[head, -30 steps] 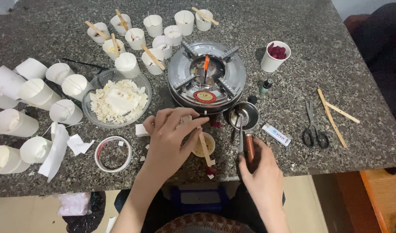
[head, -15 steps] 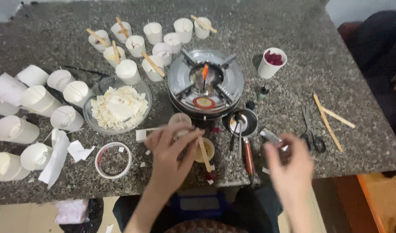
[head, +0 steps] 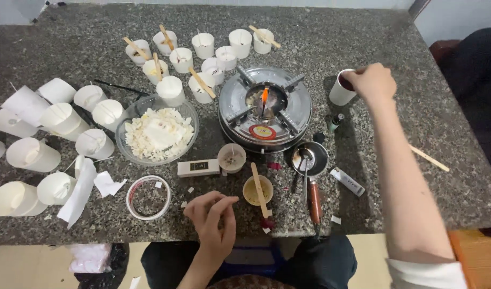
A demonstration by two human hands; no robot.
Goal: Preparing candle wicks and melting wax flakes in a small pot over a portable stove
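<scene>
My right hand reaches across the far right of the table, fingertips dipped in the mouth of a white paper cup holding dark red pieces; what the fingers hold is hidden. My left hand rests near the front edge, fingers curled together with nothing in them. Just beyond it stand a small cup of yellow wax with a wooden stick and a paper cup with a wick. A small metal pot with a wooden handle lies between my two arms.
A round metal burner with a small flame sits mid-table. A glass bowl of white wax flakes, a white rectangular box and a tape roll lie to the left. Several white cups crowd the back and left. A white tube lies right of the pot.
My left hand let go of the wick cup and drew back to the front edge. My right hand left the pot handle and reached out to the cup of red pieces.
</scene>
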